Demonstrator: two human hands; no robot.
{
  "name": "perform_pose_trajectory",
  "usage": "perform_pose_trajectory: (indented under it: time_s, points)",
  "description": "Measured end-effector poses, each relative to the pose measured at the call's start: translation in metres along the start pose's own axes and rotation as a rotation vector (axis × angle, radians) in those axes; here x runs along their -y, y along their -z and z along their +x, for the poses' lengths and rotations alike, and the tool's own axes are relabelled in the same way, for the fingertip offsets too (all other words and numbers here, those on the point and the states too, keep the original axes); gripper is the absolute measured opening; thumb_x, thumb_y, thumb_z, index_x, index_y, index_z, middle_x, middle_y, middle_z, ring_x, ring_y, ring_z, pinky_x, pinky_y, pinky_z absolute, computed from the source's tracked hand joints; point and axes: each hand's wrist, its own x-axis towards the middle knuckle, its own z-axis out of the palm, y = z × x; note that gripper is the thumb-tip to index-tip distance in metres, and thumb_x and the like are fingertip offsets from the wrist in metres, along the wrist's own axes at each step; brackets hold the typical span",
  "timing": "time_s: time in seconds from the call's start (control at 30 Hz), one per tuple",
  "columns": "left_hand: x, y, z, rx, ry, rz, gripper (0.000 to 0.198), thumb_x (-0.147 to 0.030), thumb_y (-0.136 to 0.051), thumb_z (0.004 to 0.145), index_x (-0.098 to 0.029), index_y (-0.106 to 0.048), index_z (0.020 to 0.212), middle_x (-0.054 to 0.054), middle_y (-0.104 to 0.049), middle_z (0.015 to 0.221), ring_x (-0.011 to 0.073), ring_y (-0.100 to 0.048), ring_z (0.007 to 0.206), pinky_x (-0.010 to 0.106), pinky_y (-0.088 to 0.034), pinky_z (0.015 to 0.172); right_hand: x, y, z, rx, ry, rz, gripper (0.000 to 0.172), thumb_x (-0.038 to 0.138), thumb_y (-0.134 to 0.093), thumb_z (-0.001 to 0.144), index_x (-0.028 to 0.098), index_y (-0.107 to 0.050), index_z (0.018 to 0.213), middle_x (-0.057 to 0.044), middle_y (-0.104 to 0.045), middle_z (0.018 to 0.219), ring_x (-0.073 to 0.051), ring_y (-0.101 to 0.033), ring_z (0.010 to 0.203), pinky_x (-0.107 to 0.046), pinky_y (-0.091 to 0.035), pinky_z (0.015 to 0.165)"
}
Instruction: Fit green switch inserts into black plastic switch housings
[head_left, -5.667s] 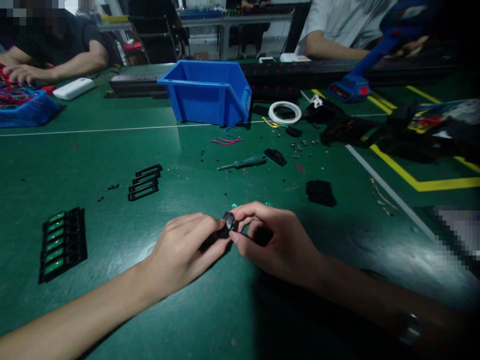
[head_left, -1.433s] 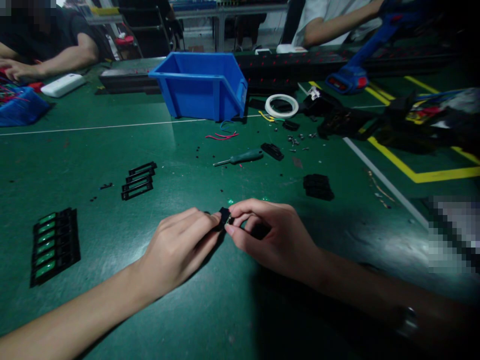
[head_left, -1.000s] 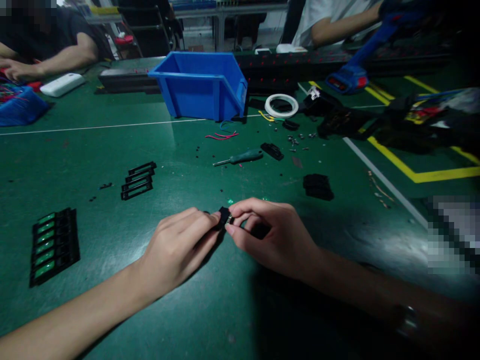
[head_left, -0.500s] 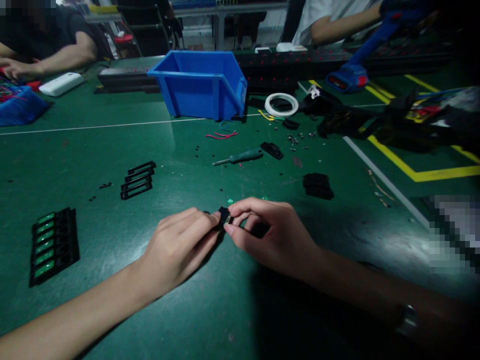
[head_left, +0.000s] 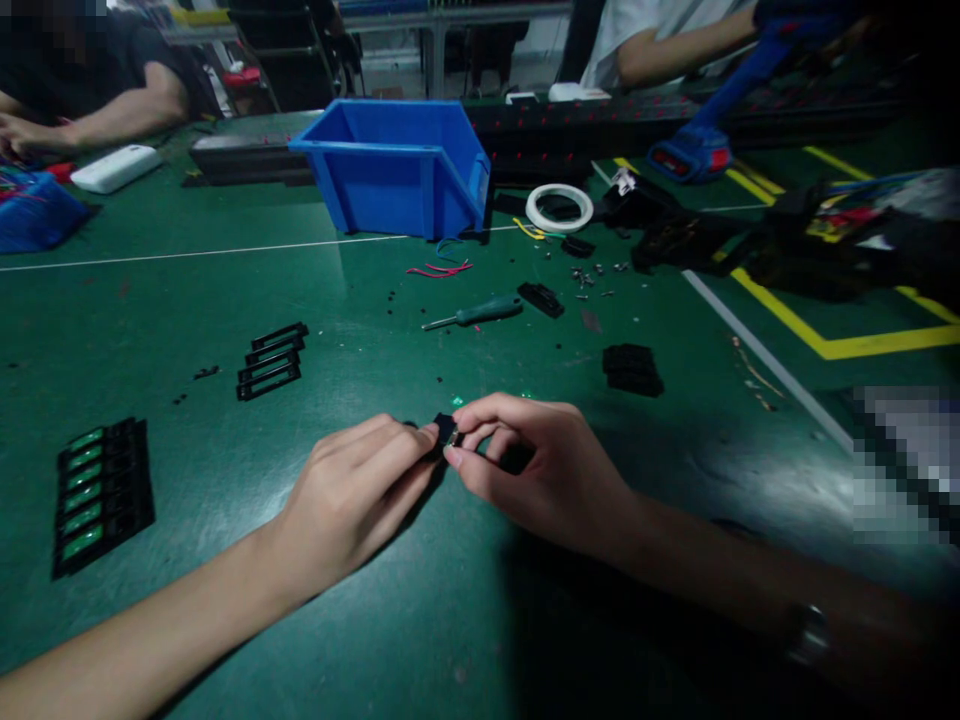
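Low over the green table, my left hand (head_left: 367,480) pinches a small black plastic part (head_left: 444,428) between thumb and fingers. My right hand (head_left: 536,465) meets it from the other side, its thumb and forefinger closed on the end of the same part, where a bit of metal glints. Most of the part is hidden by my fingertips. To the left lie several slim black frames (head_left: 270,372) and a row of black housings with green boards (head_left: 101,495). Beyond my hands rests a screwdriver (head_left: 480,312) with a green handle, beside a black plastic piece (head_left: 540,298).
A blue bin (head_left: 397,185) stands at the back, near a roll of white tape (head_left: 559,208). Loose screws (head_left: 585,275) and red wires (head_left: 441,270) lie scattered. Black parts (head_left: 632,369) sit on the right. A cordless drill (head_left: 694,150) lies farther back; two people sit across.
The whole view has shifted very slightly. Both hands keep their hold on the small black part, with hardly any visible motion.
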Motion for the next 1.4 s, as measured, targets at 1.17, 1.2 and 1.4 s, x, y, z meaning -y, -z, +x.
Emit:
perform_pose_trajectory:
  time_s: [1.17, 1.2, 1.4]
  points:
    - [-0.002, 0.003, 0.012, -0.199, 0.544, -0.614, 0.016, -0.021, -0.073, 0.09, -0.018, -0.066, 0.104, 0.001, -0.075, 0.079, 0.0119, -0.072, 0.068, 0.019, -0.057, 0.062, -0.001, 0.006, 0.0, 0.057, 0.065, 0.232, 0.034, 0.033, -0.065, 0.094, 0.013, -0.061, 0.122, -0.006, -0.073, 0.094, -0.014, -0.068, 0.071, -0.023, -0.052, 0.058]
    - [-0.002, 0.004, 0.012, -0.176, 0.547, -0.656, 0.016, -0.02, -0.073, 0.09, -0.018, -0.066, 0.104, 0.001, -0.076, 0.079, 0.012, -0.072, 0.068, 0.019, -0.057, 0.063, -0.004, 0.007, 0.0, 0.067, 0.091, 0.262, 0.034, 0.034, -0.06, 0.098, 0.014, -0.059, 0.125, -0.005, -0.071, 0.091, -0.013, -0.066, 0.07, -0.022, -0.051, 0.059]
    - [-0.003, 0.005, 0.01, -0.047, 0.507, -0.829, 0.015, -0.017, -0.072, 0.09, -0.017, -0.066, 0.104, 0.005, -0.078, 0.091, 0.0142, -0.073, 0.075, 0.024, -0.059, 0.069, -0.014, 0.008, 0.0, 0.085, 0.156, 0.36, 0.031, 0.033, -0.044, 0.109, 0.014, -0.066, 0.118, -0.004, -0.07, 0.091, -0.01, -0.064, 0.073, -0.022, -0.051, 0.066]
